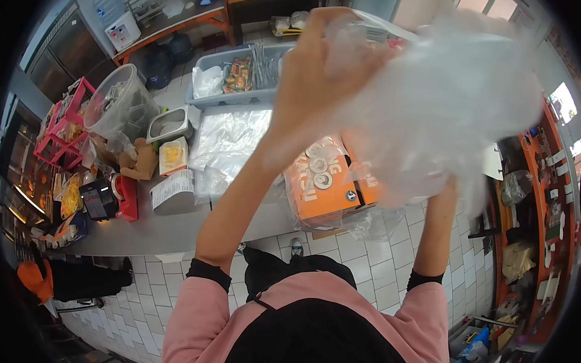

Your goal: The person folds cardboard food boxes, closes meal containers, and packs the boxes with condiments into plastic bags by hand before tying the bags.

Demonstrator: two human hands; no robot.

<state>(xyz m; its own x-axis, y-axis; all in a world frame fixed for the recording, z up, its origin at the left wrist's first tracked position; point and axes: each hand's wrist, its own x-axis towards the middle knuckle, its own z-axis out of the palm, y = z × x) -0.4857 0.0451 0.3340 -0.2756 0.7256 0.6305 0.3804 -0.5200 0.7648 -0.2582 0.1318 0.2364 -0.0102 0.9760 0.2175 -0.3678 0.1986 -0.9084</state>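
A large clear plastic bag (pixel 460 98), blurred by motion, billows up over the right side of the counter. My left hand (pixel 323 77) is raised high, its fingers closed on the bag's upper left part. My right hand (pixel 434 185) is lower, behind or inside the bag; the cloudy plastic hides its fingers. Below the bag stands an orange box (pixel 322 182) with white lettering, with clear plastic around it. Another orange box (pixel 366 181) sits just to its right, partly covered by the bag. A stack of flat clear plastic bags (pixel 231 134) lies left of my left forearm.
A grey-blue bin (pixel 207 102) with sachets stands at the back. To the left are a clear tub (pixel 117 98), a metal pan (pixel 168 125), pink baskets (pixel 65 132) and a red card-reader-like device (pixel 127 195). Orange shelves (pixel 533 190) line the right; another person (pixel 76 279) is at lower left.
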